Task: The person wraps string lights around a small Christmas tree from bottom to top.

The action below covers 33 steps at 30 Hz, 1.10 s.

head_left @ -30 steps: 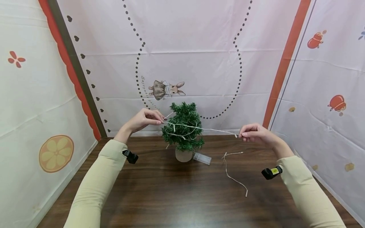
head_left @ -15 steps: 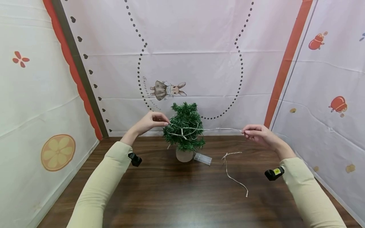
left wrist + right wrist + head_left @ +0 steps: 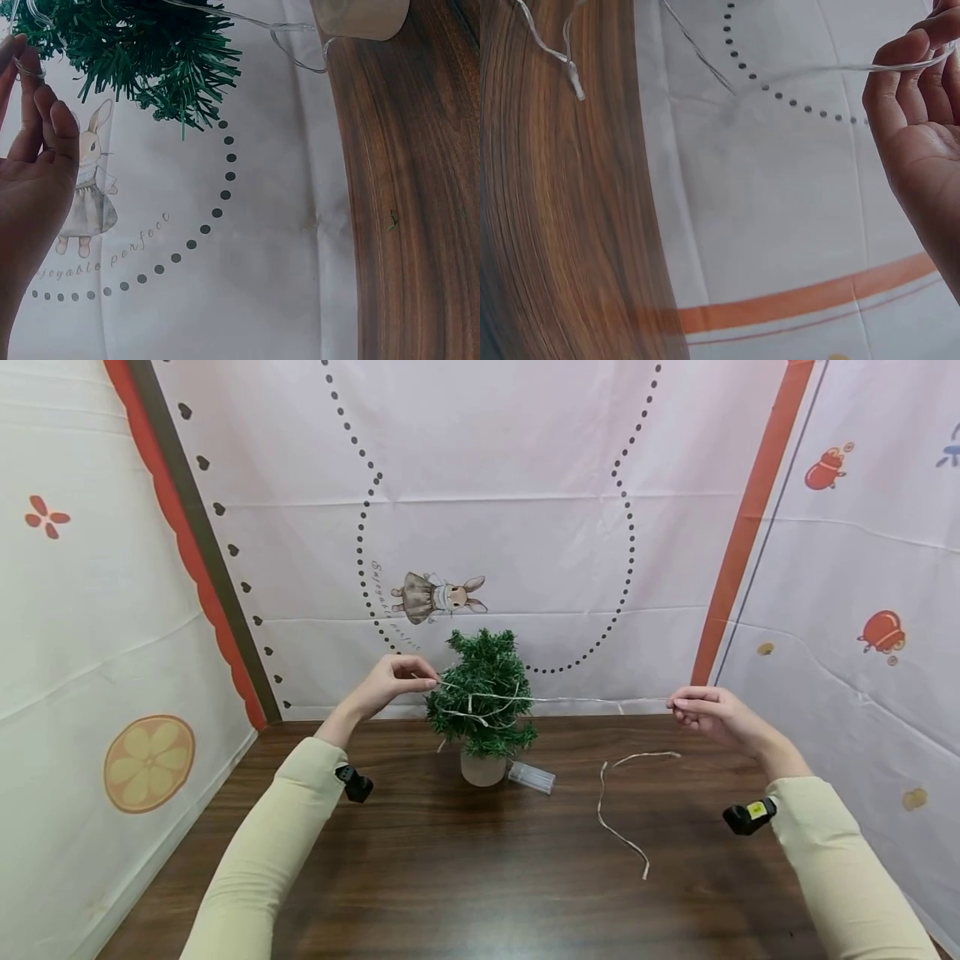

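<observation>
A small green tree [image 3: 487, 681] in a pale pot [image 3: 482, 769] stands at the table's back, with a thin light string [image 3: 570, 699] looped around its front. At the tree's left side the left hand [image 3: 382, 687] pinches the string between thumb and fingertips; the left wrist view shows this hand [image 3: 37, 150] beside the branches. Well to the right, the right hand [image 3: 720, 718] pinches the same string, stretched nearly level between the hands. In the right wrist view the wire [image 3: 855, 67] runs into the fingers of the right hand [image 3: 922, 127]. The tree hides what lies behind it.
A clear battery box [image 3: 532, 777] lies on the wooden table [image 3: 450, 877] just right of the pot. Farther right, a loose curved length of string [image 3: 602, 802] rests on the table. Patterned cloth walls [image 3: 495, 552] stand behind and at both sides.
The right hand has moved right, away from the tree, along the string. On the table, the upper end of the loose length has shifted right. The left hand has moved slightly, staying beside the tree.
</observation>
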Each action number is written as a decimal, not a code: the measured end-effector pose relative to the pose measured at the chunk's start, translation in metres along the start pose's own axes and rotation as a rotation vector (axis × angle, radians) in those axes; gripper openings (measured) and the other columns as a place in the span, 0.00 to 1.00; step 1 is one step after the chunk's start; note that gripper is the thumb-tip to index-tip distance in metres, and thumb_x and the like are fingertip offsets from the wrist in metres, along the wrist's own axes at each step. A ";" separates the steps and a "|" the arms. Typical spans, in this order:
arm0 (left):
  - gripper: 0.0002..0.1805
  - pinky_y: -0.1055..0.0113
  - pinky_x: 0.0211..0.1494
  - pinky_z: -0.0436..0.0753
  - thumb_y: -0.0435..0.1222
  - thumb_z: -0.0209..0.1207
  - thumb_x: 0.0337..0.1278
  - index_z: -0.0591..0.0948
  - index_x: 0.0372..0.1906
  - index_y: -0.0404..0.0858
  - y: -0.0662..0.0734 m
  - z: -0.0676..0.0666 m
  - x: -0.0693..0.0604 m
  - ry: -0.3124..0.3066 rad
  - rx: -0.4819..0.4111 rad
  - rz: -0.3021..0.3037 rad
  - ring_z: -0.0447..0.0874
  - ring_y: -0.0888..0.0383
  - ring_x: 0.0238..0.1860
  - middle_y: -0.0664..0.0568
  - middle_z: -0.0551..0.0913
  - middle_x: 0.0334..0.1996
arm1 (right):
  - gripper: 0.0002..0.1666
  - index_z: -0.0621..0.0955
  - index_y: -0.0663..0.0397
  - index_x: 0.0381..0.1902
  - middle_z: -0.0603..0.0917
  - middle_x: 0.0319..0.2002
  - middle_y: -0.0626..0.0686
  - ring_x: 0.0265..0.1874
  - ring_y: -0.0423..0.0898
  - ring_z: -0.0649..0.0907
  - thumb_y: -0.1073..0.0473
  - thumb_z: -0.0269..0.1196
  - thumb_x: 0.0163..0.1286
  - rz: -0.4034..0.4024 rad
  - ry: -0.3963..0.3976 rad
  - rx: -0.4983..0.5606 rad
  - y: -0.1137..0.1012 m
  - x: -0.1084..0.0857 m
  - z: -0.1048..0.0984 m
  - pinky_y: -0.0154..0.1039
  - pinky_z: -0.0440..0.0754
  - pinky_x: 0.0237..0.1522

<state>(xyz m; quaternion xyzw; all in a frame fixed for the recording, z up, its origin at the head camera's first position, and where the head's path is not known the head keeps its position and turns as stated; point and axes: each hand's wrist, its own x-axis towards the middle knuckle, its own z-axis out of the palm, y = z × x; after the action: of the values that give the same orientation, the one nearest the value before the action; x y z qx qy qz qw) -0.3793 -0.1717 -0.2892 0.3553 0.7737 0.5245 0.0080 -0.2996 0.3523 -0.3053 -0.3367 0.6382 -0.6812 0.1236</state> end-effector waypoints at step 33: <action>0.09 0.72 0.30 0.77 0.38 0.65 0.56 0.83 0.38 0.36 0.102 0.085 0.046 0.216 0.133 0.218 0.78 0.51 0.28 0.47 0.84 0.32 | 0.18 0.82 0.56 0.41 0.81 0.31 0.46 0.28 0.37 0.76 0.70 0.44 0.75 -0.009 0.075 -0.063 -0.030 0.017 0.009 0.30 0.77 0.31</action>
<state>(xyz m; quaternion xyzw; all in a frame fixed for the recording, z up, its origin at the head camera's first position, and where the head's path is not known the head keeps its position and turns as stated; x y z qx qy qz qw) -0.3260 -0.0575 -0.2269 0.3783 0.7599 0.5051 -0.1558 -0.2993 0.3397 -0.2718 -0.3176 0.6621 -0.6734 0.0860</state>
